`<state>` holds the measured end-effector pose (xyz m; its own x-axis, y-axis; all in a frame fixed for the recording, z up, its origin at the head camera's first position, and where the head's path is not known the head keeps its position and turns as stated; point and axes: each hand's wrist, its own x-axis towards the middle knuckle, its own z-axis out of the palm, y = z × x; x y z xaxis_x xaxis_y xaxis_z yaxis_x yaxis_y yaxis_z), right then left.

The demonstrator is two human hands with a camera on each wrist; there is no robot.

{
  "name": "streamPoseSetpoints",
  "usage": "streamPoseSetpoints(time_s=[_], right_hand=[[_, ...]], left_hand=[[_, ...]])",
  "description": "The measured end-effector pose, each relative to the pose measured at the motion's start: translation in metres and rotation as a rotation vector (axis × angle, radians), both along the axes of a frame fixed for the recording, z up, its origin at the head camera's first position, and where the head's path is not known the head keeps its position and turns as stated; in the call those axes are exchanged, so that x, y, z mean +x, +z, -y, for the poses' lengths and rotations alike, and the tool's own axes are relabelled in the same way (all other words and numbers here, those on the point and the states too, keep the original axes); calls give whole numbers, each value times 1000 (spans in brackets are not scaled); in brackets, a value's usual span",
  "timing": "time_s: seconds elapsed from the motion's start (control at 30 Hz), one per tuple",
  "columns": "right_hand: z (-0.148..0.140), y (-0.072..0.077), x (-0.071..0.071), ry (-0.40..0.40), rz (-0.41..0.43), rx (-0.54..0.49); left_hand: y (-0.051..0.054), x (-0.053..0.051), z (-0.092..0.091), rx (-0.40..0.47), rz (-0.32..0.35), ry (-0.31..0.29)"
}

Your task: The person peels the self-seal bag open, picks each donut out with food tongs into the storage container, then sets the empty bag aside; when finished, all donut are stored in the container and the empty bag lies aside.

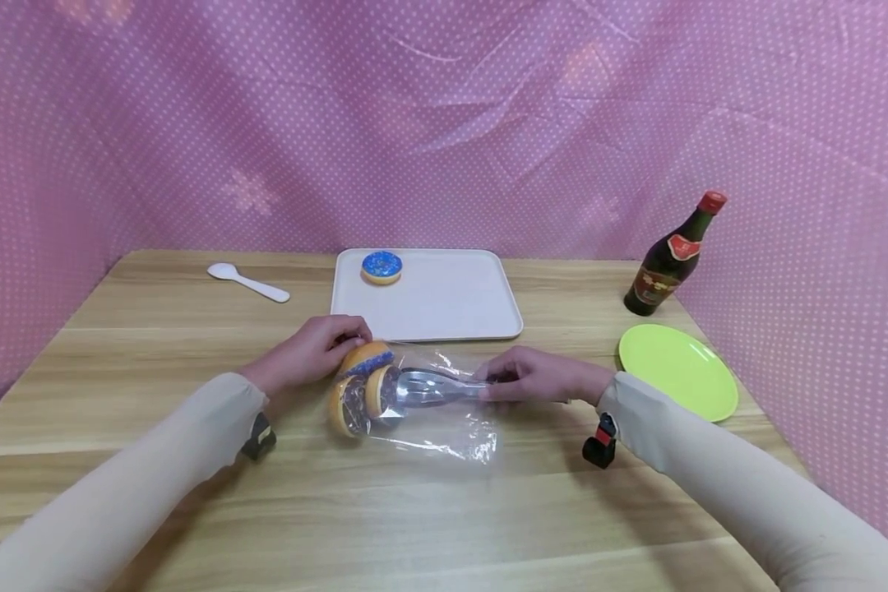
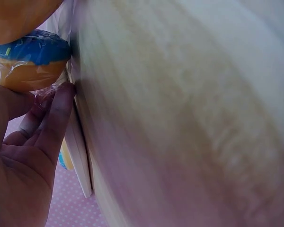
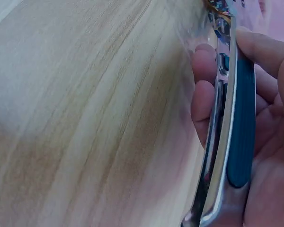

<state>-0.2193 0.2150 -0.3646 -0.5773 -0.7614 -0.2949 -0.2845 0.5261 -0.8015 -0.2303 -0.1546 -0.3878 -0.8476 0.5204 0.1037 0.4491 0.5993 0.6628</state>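
My left hand (image 1: 312, 349) pinches the closed end of a clear plastic bag (image 1: 444, 436), beside a blue-iced donut (image 1: 368, 358). In the left wrist view, crinkled film shows between thumb and fingers, just below a donut (image 2: 35, 71). Metal tongs (image 1: 425, 388) with a dark green handle grip (image 3: 241, 123) are held in my right hand (image 1: 538, 375), thumb on one arm and fingers round the other. The tong heads reach inside the bag, at a donut (image 1: 377, 391) whose iced side faces them. Another donut (image 1: 346, 407) lies in the bag to its left.
Behind the hands, a white tray (image 1: 444, 296) carries a blue-iced donut (image 1: 381, 267). A white spoon (image 1: 247, 282) lies at the back left. On the right stand a dark bottle with a red cap (image 1: 666, 263) and a lime-green plate (image 1: 677, 374) in front of it.
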Motion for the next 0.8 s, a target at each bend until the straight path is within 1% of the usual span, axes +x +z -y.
streamPoseSetpoints(time_s=[0.1, 0.37, 0.47, 0.8], right_hand=[[0, 0, 0, -5, -9, -18], [-4, 2, 2, -3, -53, -25], [-7, 3, 2, -6, -68, -23], [-24, 5, 4, -50, -53, 19]], left_hand=[[0, 0, 0, 4, -9, 0], [-1, 3, 1, 3, -4, 7], [-2, 3, 1, 6, -15, 6], [-1, 3, 1, 18, -65, -11]])
